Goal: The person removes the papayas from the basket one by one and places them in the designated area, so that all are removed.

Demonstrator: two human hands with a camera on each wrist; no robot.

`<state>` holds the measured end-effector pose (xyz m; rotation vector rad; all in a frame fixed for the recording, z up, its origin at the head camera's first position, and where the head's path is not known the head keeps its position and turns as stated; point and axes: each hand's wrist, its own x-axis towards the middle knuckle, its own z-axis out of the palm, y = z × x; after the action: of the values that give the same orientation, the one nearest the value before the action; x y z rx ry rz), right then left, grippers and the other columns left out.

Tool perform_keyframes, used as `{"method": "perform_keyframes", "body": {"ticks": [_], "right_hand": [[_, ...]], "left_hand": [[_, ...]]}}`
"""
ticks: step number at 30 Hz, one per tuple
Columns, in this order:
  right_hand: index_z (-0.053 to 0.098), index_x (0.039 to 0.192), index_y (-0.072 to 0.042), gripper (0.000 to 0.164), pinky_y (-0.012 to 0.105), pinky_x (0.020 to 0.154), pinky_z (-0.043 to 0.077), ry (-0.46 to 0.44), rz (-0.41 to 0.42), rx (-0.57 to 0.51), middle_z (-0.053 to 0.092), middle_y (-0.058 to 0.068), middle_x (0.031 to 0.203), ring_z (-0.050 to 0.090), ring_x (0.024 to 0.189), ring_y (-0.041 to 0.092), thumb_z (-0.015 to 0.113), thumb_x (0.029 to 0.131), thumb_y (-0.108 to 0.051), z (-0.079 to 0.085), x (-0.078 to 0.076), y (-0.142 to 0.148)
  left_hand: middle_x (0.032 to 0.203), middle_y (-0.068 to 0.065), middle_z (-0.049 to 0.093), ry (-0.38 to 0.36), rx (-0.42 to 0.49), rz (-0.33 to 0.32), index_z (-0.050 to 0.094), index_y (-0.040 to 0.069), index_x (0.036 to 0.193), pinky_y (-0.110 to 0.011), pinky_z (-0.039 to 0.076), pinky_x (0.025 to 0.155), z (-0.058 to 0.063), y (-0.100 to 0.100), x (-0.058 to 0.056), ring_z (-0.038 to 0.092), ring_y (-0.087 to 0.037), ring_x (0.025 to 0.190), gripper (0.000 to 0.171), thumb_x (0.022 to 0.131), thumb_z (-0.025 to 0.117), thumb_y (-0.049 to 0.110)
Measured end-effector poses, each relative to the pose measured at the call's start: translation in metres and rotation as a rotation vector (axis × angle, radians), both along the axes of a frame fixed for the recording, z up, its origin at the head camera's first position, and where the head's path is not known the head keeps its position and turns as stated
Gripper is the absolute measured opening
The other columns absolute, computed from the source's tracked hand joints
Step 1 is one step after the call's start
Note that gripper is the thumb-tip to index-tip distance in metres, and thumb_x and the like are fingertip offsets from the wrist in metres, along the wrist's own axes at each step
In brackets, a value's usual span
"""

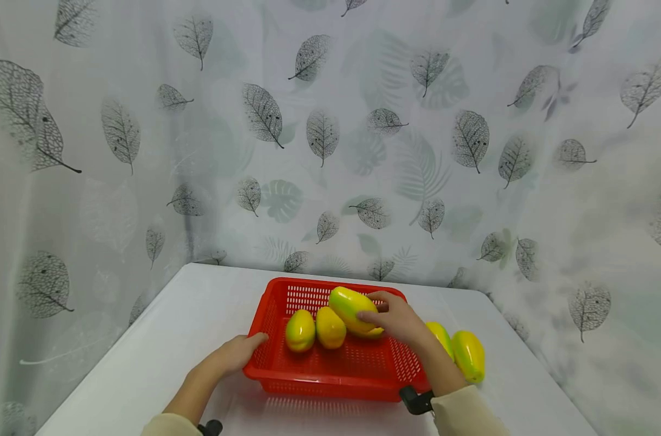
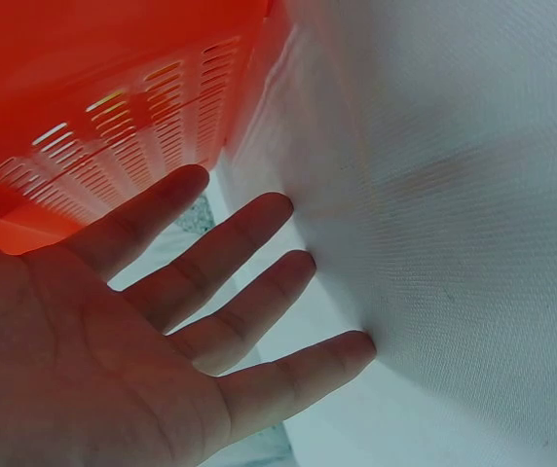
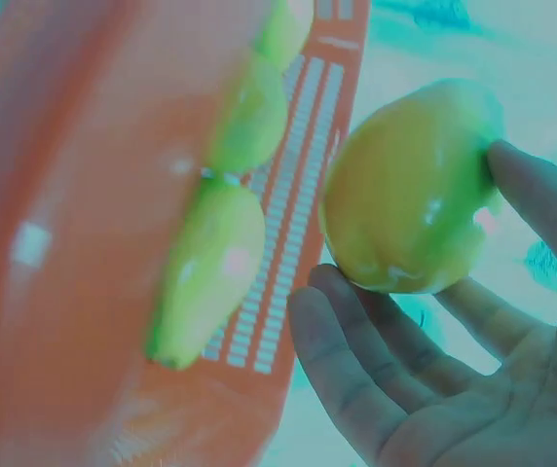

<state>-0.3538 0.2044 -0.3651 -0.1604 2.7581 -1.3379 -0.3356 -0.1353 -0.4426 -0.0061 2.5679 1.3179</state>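
A red plastic basket [image 1: 335,387] with slotted walls stands on the table. My left hand [image 1: 234,354] is at its left rim. In the left wrist view, four fingers [image 2: 210,258] are straight and spread beside the basket's wall, and the thumb is mostly hidden. My right hand [image 1: 397,315] holds a yellow-green papaya [image 1: 351,307] between thumb and fingers, tilted above the basket's right half. Below it lies another papaya [image 1: 371,333], partly covered. Two more papayas, one left [image 1: 300,331] and one near the middle [image 1: 331,328], sit in the basket.
Two papayas, a nearer one [image 1: 468,356] and one partly behind my right forearm [image 1: 439,336], lie on the white table [image 1: 210,303] right of the basket. A leaf-patterned curtain [image 1: 341,169] hangs behind and at both sides.
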Motion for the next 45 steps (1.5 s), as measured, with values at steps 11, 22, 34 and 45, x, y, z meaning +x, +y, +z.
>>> {"method": "perform_keyframes", "body": {"ticks": [11, 22, 34, 45], "right_hand": [[0.043, 0.152, -0.002, 0.074, 0.044, 0.085, 0.061, -0.016, -0.174, -0.025, 0.056, 0.030, 0.142, 0.066, 0.111, 0.038, 0.067, 0.097, -0.045, 0.008, -0.002, 0.044], [0.029, 0.159, 0.000, 0.083, 0.045, 0.094, 0.059, -0.045, -0.330, -0.096, 0.044, 0.032, 0.152, 0.057, 0.127, 0.046, 0.059, 0.101, -0.051, 0.009, -0.004, 0.096], [0.015, 0.160, 0.007, 0.095, 0.049, 0.098, 0.057, -0.060, -0.548, -0.090, 0.029, 0.038, 0.156, 0.048, 0.132, 0.050, 0.050, 0.101, -0.059, -0.005, 0.002, 0.162], [0.013, 0.160, 0.007, 0.097, 0.042, 0.081, 0.061, -0.078, -0.727, -0.083, 0.029, 0.038, 0.155, 0.050, 0.122, 0.048, 0.050, 0.100, -0.059, -0.025, 0.009, 0.195]], "left_hand": [[0.075, -0.005, 0.071, -0.012, 0.010, 0.001, 0.068, 0.002, 0.107, -0.031, 0.050, 0.075, -0.002, 0.001, 0.001, 0.066, -0.016, 0.073, 0.046, 0.106, 0.040, 0.039], [0.077, -0.005, 0.071, -0.017, 0.019, 0.000, 0.067, 0.002, 0.109, -0.033, 0.053, 0.077, -0.003, -0.001, 0.000, 0.065, -0.017, 0.073, 0.046, 0.106, 0.041, 0.039], [0.081, -0.005, 0.072, -0.015, 0.031, -0.008, 0.065, 0.001, 0.113, -0.034, 0.057, 0.079, -0.004, -0.002, -0.001, 0.067, -0.017, 0.074, 0.046, 0.106, 0.042, 0.040], [0.080, -0.005, 0.071, -0.013, 0.040, -0.003, 0.066, 0.001, 0.115, -0.035, 0.056, 0.080, -0.001, -0.002, -0.001, 0.067, -0.016, 0.075, 0.048, 0.106, 0.041, 0.042]]}}
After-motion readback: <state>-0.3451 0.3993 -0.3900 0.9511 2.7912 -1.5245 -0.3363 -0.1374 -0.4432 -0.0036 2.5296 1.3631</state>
